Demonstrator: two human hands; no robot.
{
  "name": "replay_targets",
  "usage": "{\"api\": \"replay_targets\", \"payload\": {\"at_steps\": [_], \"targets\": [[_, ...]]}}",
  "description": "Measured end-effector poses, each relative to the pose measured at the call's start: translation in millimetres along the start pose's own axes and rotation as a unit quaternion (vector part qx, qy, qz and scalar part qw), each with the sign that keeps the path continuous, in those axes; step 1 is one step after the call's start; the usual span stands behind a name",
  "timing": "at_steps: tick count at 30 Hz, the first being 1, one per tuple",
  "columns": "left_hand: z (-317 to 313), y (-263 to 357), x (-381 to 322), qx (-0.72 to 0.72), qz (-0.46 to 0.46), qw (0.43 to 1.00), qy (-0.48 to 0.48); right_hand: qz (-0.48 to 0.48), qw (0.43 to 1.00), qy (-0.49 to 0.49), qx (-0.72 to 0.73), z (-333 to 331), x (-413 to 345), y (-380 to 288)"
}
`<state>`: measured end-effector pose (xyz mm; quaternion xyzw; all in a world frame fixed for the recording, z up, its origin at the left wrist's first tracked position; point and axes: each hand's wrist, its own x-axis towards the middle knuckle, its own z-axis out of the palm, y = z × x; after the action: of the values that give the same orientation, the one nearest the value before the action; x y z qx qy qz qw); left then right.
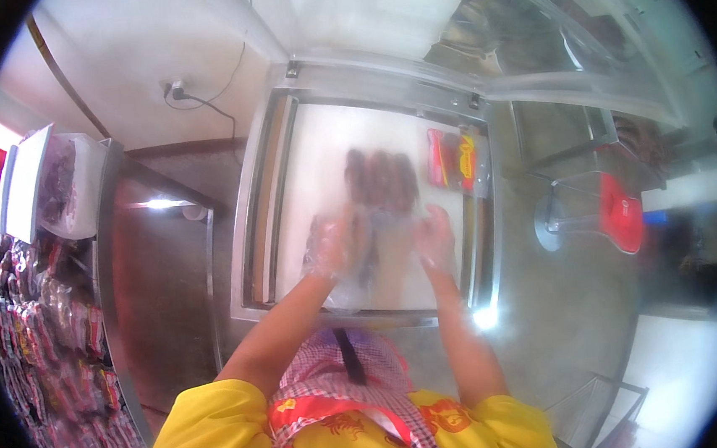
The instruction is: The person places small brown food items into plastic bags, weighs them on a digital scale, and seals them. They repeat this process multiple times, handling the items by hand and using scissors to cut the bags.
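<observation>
A vacuum-packing machine with a white bed stands before me. Haze blurs the middle of the picture. Dark sausage-like meat pieces, apparently in clear plastic, lie side by side on the bed. My left hand, in a clear plastic glove, is just below them, over another clear plastic pack. Also gloved, my right hand is near the lower right of the meat. The blur hides whether either hand's fingers grip anything. Red and yellow printed plastic bags rest at the bed's right side.
The machine's clear lid is raised at the back. Many packed goods fill a rack at left, beside a white foam box. A power cord runs from the wall socket. A red-seated stool stands at right.
</observation>
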<state>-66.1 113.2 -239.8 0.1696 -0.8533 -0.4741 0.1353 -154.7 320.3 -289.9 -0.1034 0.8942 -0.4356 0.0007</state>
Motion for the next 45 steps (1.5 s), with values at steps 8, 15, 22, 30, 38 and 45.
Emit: {"api": "replay_targets", "payload": {"at_steps": [8,15,22,30,38,45], "targets": [[-43.4,-14.3,-28.0,-0.020,0.148,0.988,-0.038,0.045,0.992,0.078,0.093,-20.3,-26.3,13.7],[-20.9,1.6,-3.0,-0.057,-0.039,0.995,-0.077,-0.053,0.997,0.059,-0.015,14.7,8.2,-38.6],[-64.7,2.6,-13.6,0.095,0.039,0.984,-0.144,-0.123,0.980,0.004,-0.154,-22.6,-12.0,-13.5],[-60.7,-9.9,36.1,0.240,0.310,0.903,-0.177,-0.428,0.847,-0.146,-0.279,-46.6,48.8,-62.3],[-44.3,51.1,96.8,-0.060,0.220,0.973,-0.025,-0.238,0.971,-0.035,-0.003,-92.2,59.6,-101.1],[91.5,91.2,107.2,-0.057,0.398,0.893,-0.201,0.050,0.998,0.003,-0.037,-143.7,-57.8,-47.4]]}}
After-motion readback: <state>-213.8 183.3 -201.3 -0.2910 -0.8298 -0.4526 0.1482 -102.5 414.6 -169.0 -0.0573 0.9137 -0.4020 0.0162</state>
